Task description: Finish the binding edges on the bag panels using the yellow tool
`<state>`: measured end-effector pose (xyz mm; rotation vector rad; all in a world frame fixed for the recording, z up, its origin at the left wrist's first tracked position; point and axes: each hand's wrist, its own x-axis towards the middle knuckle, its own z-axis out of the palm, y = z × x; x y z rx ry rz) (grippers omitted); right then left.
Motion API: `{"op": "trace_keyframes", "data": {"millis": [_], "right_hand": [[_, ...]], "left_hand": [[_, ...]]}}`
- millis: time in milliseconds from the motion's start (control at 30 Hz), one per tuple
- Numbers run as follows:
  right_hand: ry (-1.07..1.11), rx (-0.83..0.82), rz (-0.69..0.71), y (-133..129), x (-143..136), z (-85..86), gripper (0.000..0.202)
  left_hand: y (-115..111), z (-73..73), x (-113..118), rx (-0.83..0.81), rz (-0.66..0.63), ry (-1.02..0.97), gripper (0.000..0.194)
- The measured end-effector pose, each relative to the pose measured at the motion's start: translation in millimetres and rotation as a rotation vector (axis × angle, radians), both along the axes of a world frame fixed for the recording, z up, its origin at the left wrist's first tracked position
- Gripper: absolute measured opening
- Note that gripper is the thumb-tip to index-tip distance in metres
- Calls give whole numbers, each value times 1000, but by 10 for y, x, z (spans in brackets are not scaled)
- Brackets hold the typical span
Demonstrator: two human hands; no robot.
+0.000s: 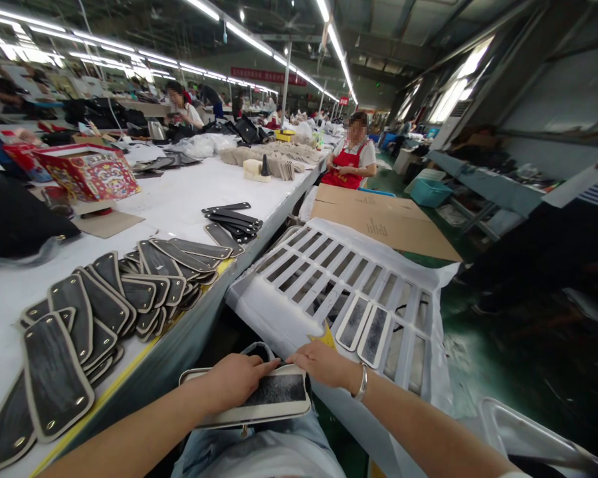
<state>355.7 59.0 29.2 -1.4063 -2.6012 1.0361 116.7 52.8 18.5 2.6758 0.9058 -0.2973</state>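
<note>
On my lap lies a small bag [279,392] with a black panel, cream edging and a metal clasp at its near side. A pale strap loop [258,348] rises behind its far edge. My left hand [236,382] lies across the bag's top, fingers closed on its far edge. My right hand [321,362], with a silver bangle on the wrist, pinches the same edge near the right corner. The two hands' fingertips almost meet there. Part of the black panel is hidden under my left hand.
Dark cream-edged panels [57,375] lie in overlapping piles along the white table [179,189], with black strips [234,220] beyond. Right of my lap stands a slatted white rack [299,279] bearing two black panels [373,336]. A person in a red apron [349,166] sits behind flattened cardboard [379,216].
</note>
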Motion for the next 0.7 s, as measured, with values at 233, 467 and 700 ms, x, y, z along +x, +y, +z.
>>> {"op": "trace_keyframes", "data": {"millis": [233,467,700], "right_hand": [[77,-330,-50,269,-37,-61,26],[31,-463,-4,472,-99,-49,23],[-3,-367,36,469,-150,-43,33]], "left_hand": [[12,-97,-44,46,-37,-45,58],[17,-111,-47,56,-40,-52,55],[6,-54,-32,19,-34,-29,57]]}}
